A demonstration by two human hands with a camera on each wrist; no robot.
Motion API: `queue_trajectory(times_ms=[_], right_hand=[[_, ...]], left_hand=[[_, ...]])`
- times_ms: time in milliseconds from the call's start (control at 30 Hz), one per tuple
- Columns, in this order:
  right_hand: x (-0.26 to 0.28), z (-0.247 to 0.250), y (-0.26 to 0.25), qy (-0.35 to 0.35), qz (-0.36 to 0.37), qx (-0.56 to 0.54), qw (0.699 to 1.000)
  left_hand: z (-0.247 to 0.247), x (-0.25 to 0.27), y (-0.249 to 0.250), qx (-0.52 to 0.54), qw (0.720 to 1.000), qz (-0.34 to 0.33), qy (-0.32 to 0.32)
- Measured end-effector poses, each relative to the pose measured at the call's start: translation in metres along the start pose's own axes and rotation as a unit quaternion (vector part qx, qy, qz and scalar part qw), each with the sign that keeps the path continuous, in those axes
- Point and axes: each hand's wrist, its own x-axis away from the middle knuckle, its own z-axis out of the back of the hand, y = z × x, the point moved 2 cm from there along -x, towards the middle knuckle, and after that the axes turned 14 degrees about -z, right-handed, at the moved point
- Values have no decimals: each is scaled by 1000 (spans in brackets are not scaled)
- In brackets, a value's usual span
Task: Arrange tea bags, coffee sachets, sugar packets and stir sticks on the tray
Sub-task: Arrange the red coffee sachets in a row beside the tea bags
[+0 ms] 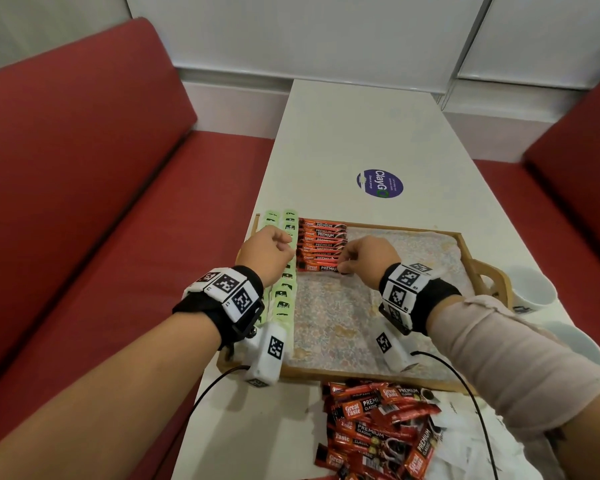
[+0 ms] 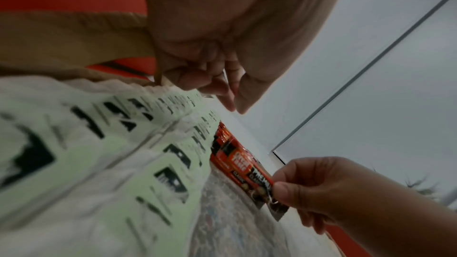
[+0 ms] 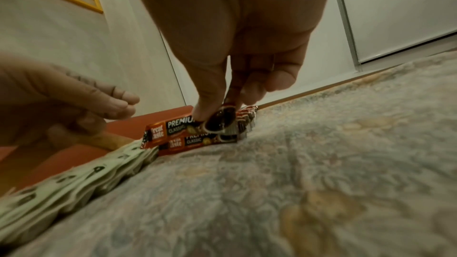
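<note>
A wooden tray [image 1: 361, 377] lined with a floral cloth [image 1: 343, 317] lies on the white table. Two columns of pale green tea bags [image 1: 284, 294] run down its left side. Beside them, at the far end, lies a row of overlapping red coffee sachets [image 1: 321, 239]. My right hand [image 1: 346, 266] pinches the right end of the nearest coffee sachet [image 1: 321, 268], which sits slightly raised on the row's front; the wrist views show the pinch [image 3: 217, 113] and the sachet [image 2: 249, 175]. My left hand [image 1: 286, 244] hovers over the tea bags [image 2: 99, 163] with fingers curled, holding nothing.
A loose pile of red coffee sachets [image 1: 374, 427] lies on the table in front of the tray. Two white cups [image 1: 534, 289] stand right of the tray. A round purple sticker [image 1: 380, 183] marks the table beyond. Red benches [image 1: 84, 202] flank both sides.
</note>
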Motion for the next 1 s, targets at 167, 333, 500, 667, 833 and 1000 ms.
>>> queue_trajectory(times_ms=[167, 333, 500, 667, 833, 1000], right_hand=[[-5, -8, -5, -11, -18, 33, 999], [-5, -10, -10, 7, -26, 62, 998], [-1, -10, -12, 30, -14, 85, 996], [-1, -11, -11, 48, -16, 79, 996], [-3, -11, -11, 42, -25, 79, 996], [-3, -11, -12, 40, -29, 91, 995]], left_hand=[[-2, -1, 7, -68, 997, -1, -30], [-9, 2, 17, -72, 990, -8, -124], [-22, 5, 16, -36, 983, 9, -180], [-30, 2, 14, -19, 982, 19, -188], [-33, 0, 10, -8, 981, 50, -188], [-32, -1, 13, -6, 981, 61, -186]])
